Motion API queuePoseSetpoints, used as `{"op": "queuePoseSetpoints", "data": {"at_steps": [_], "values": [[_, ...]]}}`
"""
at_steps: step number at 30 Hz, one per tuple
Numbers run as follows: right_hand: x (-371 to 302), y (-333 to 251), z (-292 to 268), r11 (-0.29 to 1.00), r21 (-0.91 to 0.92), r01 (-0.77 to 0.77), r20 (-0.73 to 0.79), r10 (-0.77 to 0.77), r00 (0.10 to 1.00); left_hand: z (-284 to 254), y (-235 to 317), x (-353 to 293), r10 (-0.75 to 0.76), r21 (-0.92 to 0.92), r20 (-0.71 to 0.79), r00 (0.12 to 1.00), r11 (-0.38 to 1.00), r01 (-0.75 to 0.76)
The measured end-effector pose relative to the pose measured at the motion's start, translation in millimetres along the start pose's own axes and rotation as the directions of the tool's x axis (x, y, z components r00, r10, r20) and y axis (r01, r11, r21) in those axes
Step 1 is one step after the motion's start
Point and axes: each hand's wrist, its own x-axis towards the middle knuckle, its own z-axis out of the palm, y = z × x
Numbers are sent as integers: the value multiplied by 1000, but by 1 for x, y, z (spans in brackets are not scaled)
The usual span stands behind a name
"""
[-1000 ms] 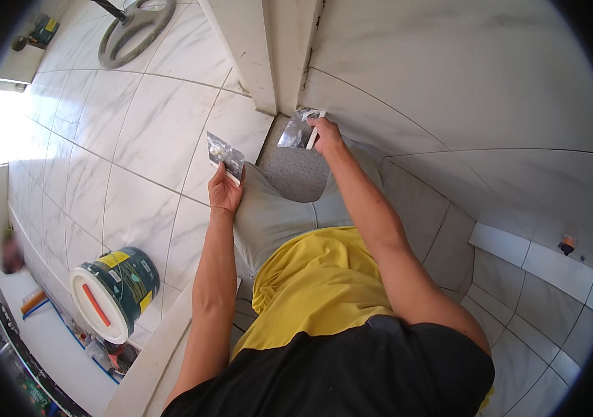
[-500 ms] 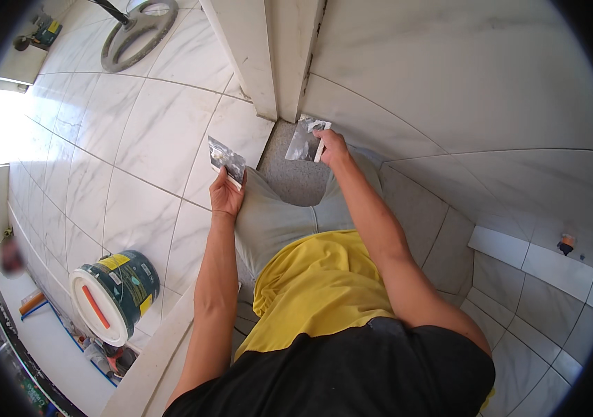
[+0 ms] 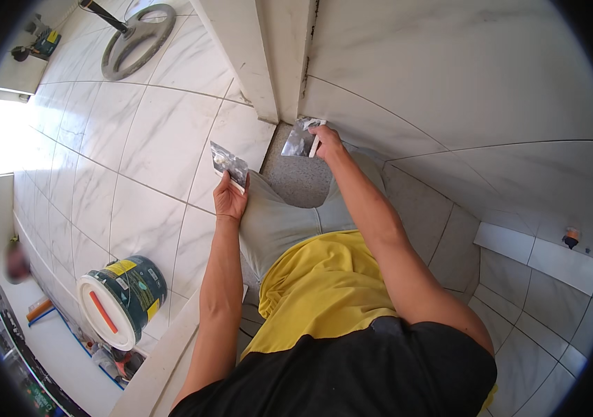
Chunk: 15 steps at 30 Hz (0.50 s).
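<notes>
My left hand (image 3: pixel 229 198) is closed on a wide putty knife (image 3: pixel 228 164), its metal blade smeared with filler and pointing up and away from me. My right hand (image 3: pixel 327 142) grips a second wide putty knife (image 3: pixel 298 141) with a pale strip along its back edge and white paste near the top. That blade is close to the foot of the door frame (image 3: pixel 284 104), over the grey speckled floor strip (image 3: pixel 296 181). Whether it touches the frame or wall, I cannot tell.
A lidded green bucket (image 3: pixel 136 288) with an orange stick-like piece (image 3: pixel 104 311) on its lid stands to my left. A grey ring-shaped base with a post (image 3: pixel 145 52) is far left. The marble-look tiled wall (image 3: pixel 449 76) rises at right. A small orange-and-black fitting (image 3: pixel 571 238) is lower right.
My right hand has shifted slightly left with its putty knife, toward the foot of the door frame. My left hand stays nearly in place, and the view has shifted a little.
</notes>
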Motion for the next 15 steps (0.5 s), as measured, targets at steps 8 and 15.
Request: {"op": "queuePoseSetpoints", "data": {"at_steps": [8,15], "values": [[19,18,-32,999,-32,-14,-81,11,997,0,-2,3,-9,21,-10,1000,1000,10],[31,31,-9,998,-69,8,-129,-17,992,-4,3,-2,4,0,-36,999,1000,-4]]}}
